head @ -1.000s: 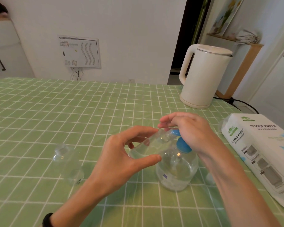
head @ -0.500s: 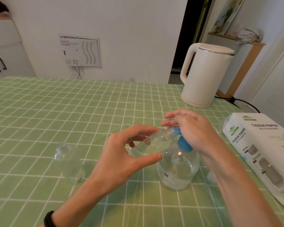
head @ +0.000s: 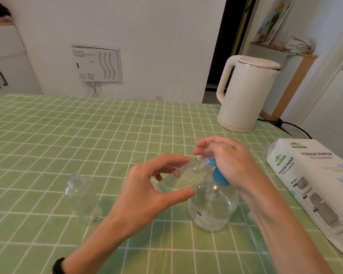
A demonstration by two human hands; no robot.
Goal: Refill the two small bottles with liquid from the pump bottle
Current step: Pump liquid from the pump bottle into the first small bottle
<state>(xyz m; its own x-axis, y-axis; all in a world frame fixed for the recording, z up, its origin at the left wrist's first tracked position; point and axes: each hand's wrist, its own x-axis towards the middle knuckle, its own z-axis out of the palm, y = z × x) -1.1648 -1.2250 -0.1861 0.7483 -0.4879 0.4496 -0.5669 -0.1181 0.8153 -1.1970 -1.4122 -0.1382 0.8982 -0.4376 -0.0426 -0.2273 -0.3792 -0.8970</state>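
**Filling the first small bottle**

Our left hand (head: 147, 192) gripped a small bottle (head: 178, 179), tilted so its mouth met the pump bottle (head: 212, 208) nozzle. Our right hand (head: 228, 163) pressed the blue pump head (head: 219, 177). The second bottle (head: 83, 200) waited left of our left hand.

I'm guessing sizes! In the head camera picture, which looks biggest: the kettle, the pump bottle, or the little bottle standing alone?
1. Kettle, although farthest away.
2. Pump bottle.
3. Little bottle standing alone, clearly slimmer than the pump bottle at similar nearness.
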